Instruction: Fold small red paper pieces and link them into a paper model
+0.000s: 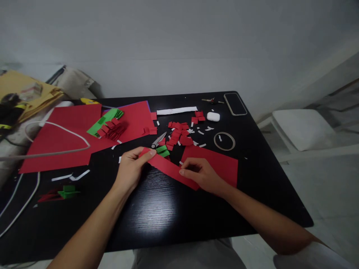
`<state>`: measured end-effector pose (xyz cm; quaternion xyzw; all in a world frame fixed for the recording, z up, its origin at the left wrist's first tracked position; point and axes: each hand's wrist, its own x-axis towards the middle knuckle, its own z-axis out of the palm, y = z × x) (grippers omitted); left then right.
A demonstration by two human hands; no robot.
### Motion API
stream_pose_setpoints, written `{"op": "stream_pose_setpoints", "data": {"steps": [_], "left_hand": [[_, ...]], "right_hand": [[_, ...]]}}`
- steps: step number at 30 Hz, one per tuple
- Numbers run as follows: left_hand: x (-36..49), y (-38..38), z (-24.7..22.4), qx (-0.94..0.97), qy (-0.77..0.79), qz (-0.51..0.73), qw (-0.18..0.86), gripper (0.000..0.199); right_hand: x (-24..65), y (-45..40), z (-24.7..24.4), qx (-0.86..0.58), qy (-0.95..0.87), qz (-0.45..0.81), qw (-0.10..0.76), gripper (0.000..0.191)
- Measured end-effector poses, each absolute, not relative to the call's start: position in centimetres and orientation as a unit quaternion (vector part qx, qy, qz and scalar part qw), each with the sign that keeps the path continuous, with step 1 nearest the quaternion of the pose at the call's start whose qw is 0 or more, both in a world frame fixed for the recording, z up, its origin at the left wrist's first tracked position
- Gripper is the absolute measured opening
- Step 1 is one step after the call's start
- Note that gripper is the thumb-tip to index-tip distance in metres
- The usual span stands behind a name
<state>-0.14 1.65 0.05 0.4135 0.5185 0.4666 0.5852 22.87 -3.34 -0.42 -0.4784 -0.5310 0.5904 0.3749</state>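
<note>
A long red paper strip [171, 169] slants down to the right above the black table. My left hand [132, 163] pinches its upper left end between thumb and fingers. Over the strip's lower right part, my right hand [202, 174] has thumb and forefinger closed together; whatever they hold, if anything, is too small to make out. A red paper sheet [221, 162] lies beneath and beyond my right hand. Just past my left fingertips are a folded green paper piece [163, 151] and scissors [158, 140]. Several folded red paper pieces [177, 133] lie scattered beyond the strip.
White scraps [209, 129] surround a tape roll [224, 141]. At the back right are a white case [213, 116], keys [213, 101] and a phone [235, 104]. Large red sheets [70, 130], a folded green bundle [108, 120] and a white cable [67, 151] occupy the left.
</note>
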Motion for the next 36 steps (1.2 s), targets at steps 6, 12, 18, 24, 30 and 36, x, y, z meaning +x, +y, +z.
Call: {"op": "stream_pose_setpoints", "data": {"steps": [6, 12, 18, 24, 30, 36], "left_hand": [[-1.1, 2.5, 0.1, 0.393, 0.526, 0.495, 0.569, 0.018], [-0.3, 2.2, 0.4, 0.352, 0.478, 0.503, 0.628, 0.019], [1.6, 0.4, -0.1, 0.327, 0.437, 0.442, 0.712, 0.029], [2.7, -1.1, -1.3, 0.404, 0.463, 0.392, 0.684, 0.019], [3.3, -1.4, -1.1, 0.456, 0.487, 0.378, 0.642, 0.018], [2.7, -0.7, -1.1, 0.440, 0.500, 0.412, 0.622, 0.018]], "right_hand": [[22.9, -3.3, -0.2, -0.484, -0.540, 0.577, 0.376, 0.019], [22.9, -3.3, -0.4, -0.489, -0.536, 0.577, 0.375, 0.019], [22.8, -3.3, -0.8, -0.493, -0.526, 0.580, 0.380, 0.021], [22.5, -3.6, -1.3, -0.471, -0.541, 0.578, 0.390, 0.019], [22.3, -3.7, -1.5, -0.459, -0.548, 0.582, 0.387, 0.017], [22.4, -3.7, -1.0, -0.466, -0.547, 0.583, 0.381, 0.019]]}}
